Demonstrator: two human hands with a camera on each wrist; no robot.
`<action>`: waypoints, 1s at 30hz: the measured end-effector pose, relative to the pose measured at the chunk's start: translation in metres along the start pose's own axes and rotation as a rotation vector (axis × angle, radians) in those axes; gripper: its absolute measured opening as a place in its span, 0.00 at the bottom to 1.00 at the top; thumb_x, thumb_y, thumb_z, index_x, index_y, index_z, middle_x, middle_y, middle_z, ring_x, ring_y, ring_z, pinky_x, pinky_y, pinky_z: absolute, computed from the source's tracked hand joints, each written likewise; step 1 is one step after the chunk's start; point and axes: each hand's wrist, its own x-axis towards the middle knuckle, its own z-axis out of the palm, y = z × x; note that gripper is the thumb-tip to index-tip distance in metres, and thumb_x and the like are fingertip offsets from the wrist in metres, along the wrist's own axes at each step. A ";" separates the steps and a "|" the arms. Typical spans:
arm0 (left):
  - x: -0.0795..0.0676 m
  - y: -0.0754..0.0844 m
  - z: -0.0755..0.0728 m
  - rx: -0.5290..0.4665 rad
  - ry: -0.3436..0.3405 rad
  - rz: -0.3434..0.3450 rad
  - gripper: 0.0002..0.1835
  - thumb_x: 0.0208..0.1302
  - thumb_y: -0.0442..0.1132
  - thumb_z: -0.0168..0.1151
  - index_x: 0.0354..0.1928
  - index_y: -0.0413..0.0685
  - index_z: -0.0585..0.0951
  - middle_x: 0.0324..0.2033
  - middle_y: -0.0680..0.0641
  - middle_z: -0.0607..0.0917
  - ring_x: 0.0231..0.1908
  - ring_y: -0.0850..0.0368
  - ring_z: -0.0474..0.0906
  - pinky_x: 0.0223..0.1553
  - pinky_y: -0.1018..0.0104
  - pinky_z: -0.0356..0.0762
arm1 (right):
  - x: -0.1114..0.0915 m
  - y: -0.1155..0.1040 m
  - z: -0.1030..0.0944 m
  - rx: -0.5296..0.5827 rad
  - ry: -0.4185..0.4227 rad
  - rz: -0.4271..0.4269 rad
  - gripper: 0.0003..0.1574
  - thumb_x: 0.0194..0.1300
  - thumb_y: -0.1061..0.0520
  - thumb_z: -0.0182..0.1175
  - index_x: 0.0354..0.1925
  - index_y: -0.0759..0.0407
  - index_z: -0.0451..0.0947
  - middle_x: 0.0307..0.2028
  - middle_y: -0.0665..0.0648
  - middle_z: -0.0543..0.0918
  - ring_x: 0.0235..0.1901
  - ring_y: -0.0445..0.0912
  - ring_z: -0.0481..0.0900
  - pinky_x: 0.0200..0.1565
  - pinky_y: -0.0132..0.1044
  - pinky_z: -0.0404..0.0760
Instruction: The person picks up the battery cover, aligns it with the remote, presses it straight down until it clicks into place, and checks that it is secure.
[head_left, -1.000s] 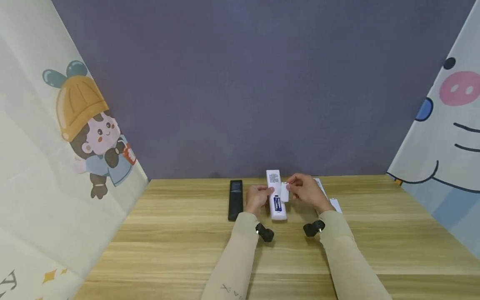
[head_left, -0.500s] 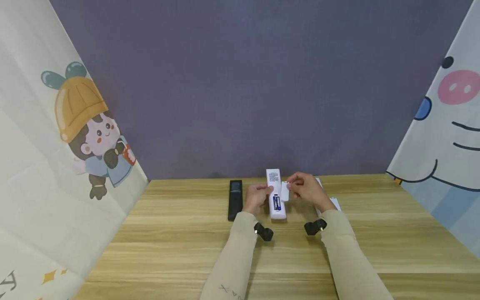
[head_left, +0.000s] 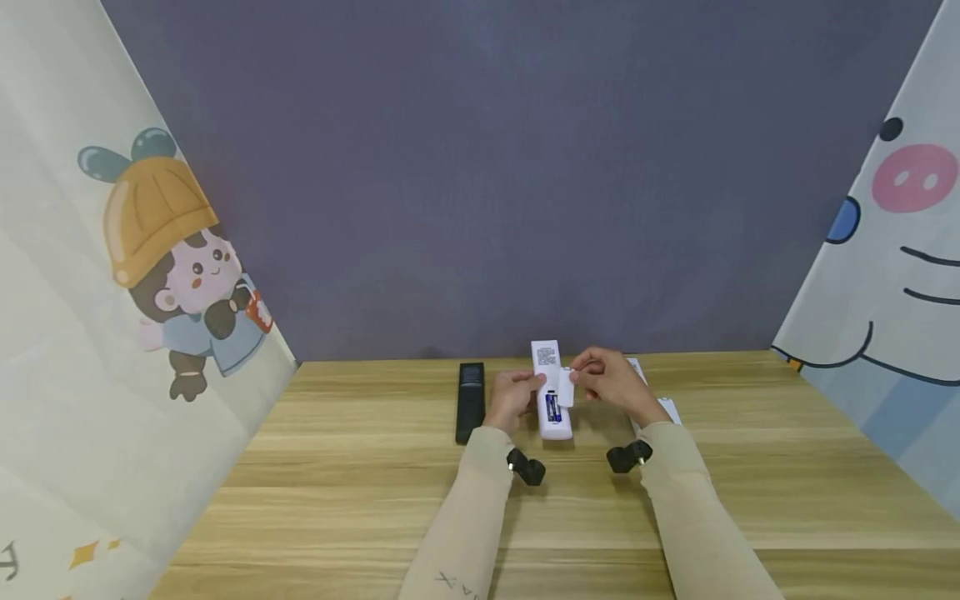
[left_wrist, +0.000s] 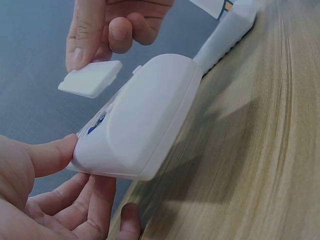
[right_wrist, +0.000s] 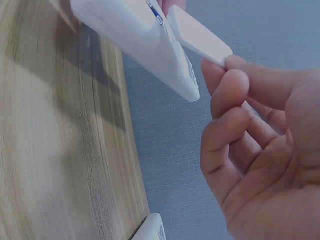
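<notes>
A white remote control (head_left: 547,358) is held back side up by my left hand (head_left: 512,396), thumb on top and fingers beneath. Its battery compartment lies uncovered, with blue batteries (head_left: 553,407) inside. Between thumb and fingertips, my right hand (head_left: 613,385) pinches a white battery cover (head_left: 566,387) just above the remote's right edge. In the left wrist view the cover (left_wrist: 91,79) is tilted and apart from the remote's body (left_wrist: 145,115). From the right wrist view, the right thumb and index finger grip one end of the cover (right_wrist: 199,36).
A black remote control (head_left: 471,402) lies on the wooden table (head_left: 360,492) left of the left hand. Another white remote (head_left: 636,367) is partly hidden behind the right hand, and a second white cover (head_left: 670,409) lies near the right wrist. A grey-blue wall (head_left: 480,183) stands behind.
The right hand has brought the battery cover slightly left, so it now overlaps the upper right corner of the battery compartment. The left hand keeps holding the white remote in nearly the same spot.
</notes>
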 end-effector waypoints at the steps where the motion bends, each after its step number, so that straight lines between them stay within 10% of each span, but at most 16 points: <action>1: 0.000 0.000 0.000 0.001 0.001 0.002 0.14 0.67 0.37 0.69 0.50 0.37 0.87 0.34 0.45 0.90 0.28 0.62 0.80 0.38 0.62 0.83 | 0.000 0.000 0.000 0.001 -0.001 -0.001 0.11 0.71 0.60 0.64 0.49 0.64 0.78 0.34 0.71 0.85 0.23 0.48 0.80 0.30 0.44 0.82; 15: 0.000 -0.002 0.002 0.000 -0.001 0.018 0.13 0.66 0.37 0.69 0.49 0.36 0.87 0.31 0.47 0.88 0.27 0.60 0.79 0.37 0.61 0.81 | 0.002 -0.002 0.005 -0.020 -0.047 -0.029 0.10 0.70 0.60 0.65 0.45 0.66 0.79 0.26 0.51 0.85 0.21 0.45 0.78 0.25 0.40 0.79; 30: -0.001 -0.002 0.001 -0.025 -0.013 0.007 0.13 0.67 0.37 0.68 0.49 0.36 0.87 0.35 0.44 0.90 0.28 0.60 0.82 0.32 0.69 0.80 | 0.001 -0.001 0.008 -0.028 -0.098 -0.054 0.08 0.70 0.60 0.65 0.42 0.65 0.79 0.29 0.58 0.87 0.20 0.43 0.77 0.25 0.39 0.78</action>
